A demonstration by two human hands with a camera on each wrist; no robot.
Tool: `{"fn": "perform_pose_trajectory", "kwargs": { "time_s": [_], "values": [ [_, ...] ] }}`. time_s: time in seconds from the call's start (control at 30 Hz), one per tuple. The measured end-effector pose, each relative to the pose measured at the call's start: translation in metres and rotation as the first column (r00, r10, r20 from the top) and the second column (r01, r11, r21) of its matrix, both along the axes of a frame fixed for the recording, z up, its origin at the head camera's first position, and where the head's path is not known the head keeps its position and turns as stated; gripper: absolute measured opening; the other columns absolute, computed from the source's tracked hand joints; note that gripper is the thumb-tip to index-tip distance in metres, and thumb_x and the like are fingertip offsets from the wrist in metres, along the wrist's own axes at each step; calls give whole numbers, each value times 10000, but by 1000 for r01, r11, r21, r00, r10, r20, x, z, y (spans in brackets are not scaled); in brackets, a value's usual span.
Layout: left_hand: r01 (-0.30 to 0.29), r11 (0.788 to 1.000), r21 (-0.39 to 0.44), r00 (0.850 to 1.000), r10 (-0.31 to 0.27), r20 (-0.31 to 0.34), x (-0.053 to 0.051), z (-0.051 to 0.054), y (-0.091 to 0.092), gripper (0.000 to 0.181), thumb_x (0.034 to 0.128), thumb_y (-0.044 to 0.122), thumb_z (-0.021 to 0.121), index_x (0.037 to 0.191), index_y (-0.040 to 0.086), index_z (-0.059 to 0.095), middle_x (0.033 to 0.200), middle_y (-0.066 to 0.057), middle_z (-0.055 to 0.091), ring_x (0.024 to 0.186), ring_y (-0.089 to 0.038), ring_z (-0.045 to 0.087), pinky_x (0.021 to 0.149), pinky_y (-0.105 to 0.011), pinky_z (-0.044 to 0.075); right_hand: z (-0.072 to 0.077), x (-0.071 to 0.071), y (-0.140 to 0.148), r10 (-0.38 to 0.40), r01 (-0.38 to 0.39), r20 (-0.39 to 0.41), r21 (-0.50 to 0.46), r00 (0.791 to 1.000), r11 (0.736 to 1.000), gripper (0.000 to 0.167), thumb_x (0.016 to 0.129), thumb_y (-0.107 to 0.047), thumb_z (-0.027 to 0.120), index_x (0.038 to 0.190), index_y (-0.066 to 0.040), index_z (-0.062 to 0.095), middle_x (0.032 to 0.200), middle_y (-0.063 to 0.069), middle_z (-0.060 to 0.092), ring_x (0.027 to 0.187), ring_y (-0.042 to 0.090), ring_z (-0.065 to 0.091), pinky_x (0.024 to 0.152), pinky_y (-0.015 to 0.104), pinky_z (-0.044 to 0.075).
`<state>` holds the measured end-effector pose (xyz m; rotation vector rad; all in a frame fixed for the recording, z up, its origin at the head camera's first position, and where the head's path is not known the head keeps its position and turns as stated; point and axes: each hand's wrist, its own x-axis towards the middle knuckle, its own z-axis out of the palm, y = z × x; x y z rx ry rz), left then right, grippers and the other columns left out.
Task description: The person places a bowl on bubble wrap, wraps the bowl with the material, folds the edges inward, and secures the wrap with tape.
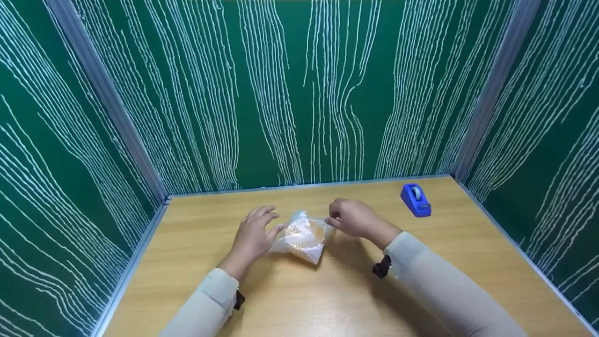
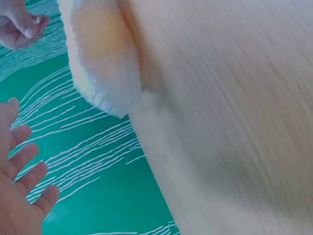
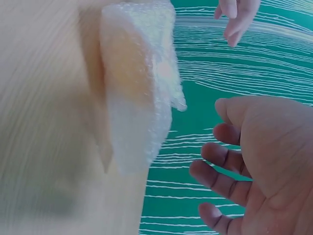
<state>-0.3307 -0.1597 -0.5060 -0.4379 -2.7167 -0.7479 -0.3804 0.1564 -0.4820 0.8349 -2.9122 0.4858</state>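
Observation:
A piece of clear bubble wrap (image 1: 306,236) stands in a loose, peaked bundle on the wooden table, between my two hands. Through the film in both wrist views an orange-yellow patch (image 3: 127,68) shows; what it is cannot be told. My left hand (image 1: 255,234) is at the bundle's left, fingers spread and thumb near the film. In the left wrist view that hand's fingers are apart from the wrap. On the other side, my right hand (image 1: 353,217) has loosely bent fingers close to the wrap's upper right edge. The right wrist view shows nothing between its fingers.
A blue tape dispenser (image 1: 416,200) with a roll in it sits at the table's back right. Green panels (image 1: 262,93) with white wavy lines enclose the back and sides of the wooden table (image 1: 187,243), joined by grey metal posts (image 1: 491,79).

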Motion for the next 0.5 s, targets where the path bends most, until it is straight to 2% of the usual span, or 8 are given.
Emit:
{"fn": "perform_pose_trajectory", "kwargs": {
  "time_s": [0.2,0.5],
  "values": [
    [14,998,-64,996,-20,-83,10,9,-10,421,1096,366,765,1428,107,761,1676,-104,623,1609,-382,524,1331,-660,401,6,5,10,90,-91,-160,1,983,996,201,1082,-303,777,1009,-116,779,1037,67,747,926,247,721,871,510,658],
    [1,985,-175,982,-34,-185,20,15,-13,492,1086,464,756,1482,173,736,1705,-62,602,1616,-351,531,1299,-667,441,16,16,24,80,-84,-172,-12,982,996,212,1092,-349,780,1184,-158,777,1269,67,750,1141,311,759,1025,542,662]
  ]
}}
